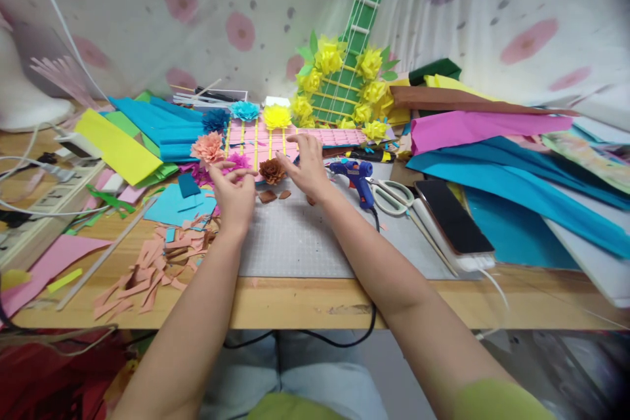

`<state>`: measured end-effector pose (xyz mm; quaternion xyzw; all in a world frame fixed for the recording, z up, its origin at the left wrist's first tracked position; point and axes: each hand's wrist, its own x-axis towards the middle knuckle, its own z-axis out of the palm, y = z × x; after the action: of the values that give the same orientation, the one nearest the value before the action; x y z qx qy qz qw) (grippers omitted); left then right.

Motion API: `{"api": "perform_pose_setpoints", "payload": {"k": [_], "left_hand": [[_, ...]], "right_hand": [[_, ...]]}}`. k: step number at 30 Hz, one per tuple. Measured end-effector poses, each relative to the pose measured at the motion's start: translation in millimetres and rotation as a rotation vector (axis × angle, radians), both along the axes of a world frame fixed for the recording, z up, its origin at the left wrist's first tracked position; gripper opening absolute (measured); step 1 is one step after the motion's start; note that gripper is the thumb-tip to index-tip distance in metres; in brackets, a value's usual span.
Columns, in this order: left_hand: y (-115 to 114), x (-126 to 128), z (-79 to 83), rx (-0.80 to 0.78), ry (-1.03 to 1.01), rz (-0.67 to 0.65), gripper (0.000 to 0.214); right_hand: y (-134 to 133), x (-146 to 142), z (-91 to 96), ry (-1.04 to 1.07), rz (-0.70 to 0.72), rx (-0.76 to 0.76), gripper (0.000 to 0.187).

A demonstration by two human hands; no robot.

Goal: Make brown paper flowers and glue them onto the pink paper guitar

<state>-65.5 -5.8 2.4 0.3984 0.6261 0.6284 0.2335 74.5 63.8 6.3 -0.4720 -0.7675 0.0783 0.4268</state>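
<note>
Obs., craft table, seen from beside the seated person.

Left hand [236, 195]: thumb and forefinger drawn together in a pinch at the near edge of the magenta paper flower [238, 161]. It appears to grip the flower by its petals. The other fingers are curled under.

Right hand [308, 169]: released, holding nothing. Its fingers are spread, with the tips pressed on the pink guitar-shaped panel [325, 138] and the thumb just beside the brown paper flower [272, 170]. Judgement: the flat press steadies the panel while the other hand works at its lower edge.

Position: the magenta flower sits at the panel's near-left corner, between the peach paper flower [208, 147] and the brown one, touching or almost touching the panel. I cannot tell whether it is fixed down.

Flowers on the panel's far edge: yellow paper flower [277, 117], light blue paper flower [245, 110], dark blue paper flower [215, 120]. They crowd one end and leave the strung middle bare.

Loose brown petals [273, 195] lie on the grey cutting mat [295, 239], just below the brown flower.

The blue glue gun [355, 177] stands just right of the right hand with its nozzle toward the panel, probably parked within reach. The scissors [394, 197] and a phone [453, 216] lie further right. Peach paper scraps [152, 269] are heaped to the left, off the mat.

A green paper guitar [352, 72] ringed with yellow flowers leans against the backdrop.
</note>
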Motion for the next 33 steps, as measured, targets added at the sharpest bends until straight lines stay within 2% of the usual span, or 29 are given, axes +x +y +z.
{"api": "perform_pose_setpoints", "payload": {"k": [3, 6, 9, 11, 13, 16, 19, 22, 27, 33], "left_hand": [[-4, -3, 5.8, 0.174, 0.092, 0.055, 0.037], [-9, 2, 5.1, 0.207, 0.222, 0.035, 0.032], [-10, 13, -2.5, 0.151, 0.375, -0.094, 0.029], [-8, 21, -9.5, 0.089, 0.476, -0.239, 0.028], [-5, 27, -16.2, 0.029, 0.568, -0.388, 0.028], [-2, 34, -23.3, -0.008, 0.710, -0.551, 0.034], [-1, 41, -26.4, 0.026, 0.816, -0.643, 0.043], [-2, 49, -26.8, 0.050, 0.890, -0.676, 0.041], [-2, 58, -25.7, 0.041, 0.995, -0.742, 0.045], [-1, 59, -29.0, 0.007, 1.022, -0.710, 0.040]], "right_hand": [[0, 18, 14.9, 0.007, 0.006, 0.041, 0.031], [-4, 45, 31.9, 0.042, -0.009, 0.084, 0.029], [-10, 77, 45.0, 0.086, -0.057, 0.124, 0.032], [-14, 99, 46.8, 0.129, -0.094, 0.133, 0.036], [-16, 119, 40.7, 0.191, -0.143, 0.115, 0.039], [-20, 140, 18.1, 0.264, -0.223, 0.045, 0.046], [-25, 150, -9.6, 0.341, -0.250, -0.077, 0.056], [-30, 151, -26.8, 0.382, -0.223, -0.242, 0.065], [-37, 145, -25.6, 0.295, -0.221, -0.429, 0.073], [-44, 134, -20.5, 0.204, -0.208, -0.484, 0.077]]}}
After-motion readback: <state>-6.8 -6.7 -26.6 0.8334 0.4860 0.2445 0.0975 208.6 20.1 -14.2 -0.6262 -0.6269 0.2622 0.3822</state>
